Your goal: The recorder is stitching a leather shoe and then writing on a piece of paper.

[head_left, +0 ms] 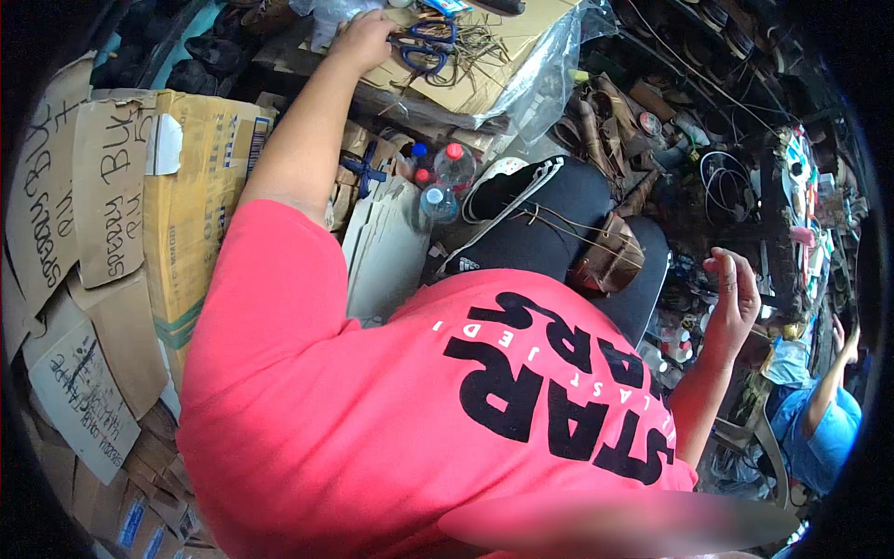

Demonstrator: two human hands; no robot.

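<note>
My short-sleeved cotton shirt is coral pink with bold black lettering. The steel scissors by my left hand have blue loop handles. The flat cardboard sheet under them is tan. Two clear plastic bottles: one with a red cap, one with a blue cap. The leather shoe on my lap is reddish brown, lying on black cloth edged with white stripes. The stacked cardboard cartons are yellow-brown with blue print.
</note>
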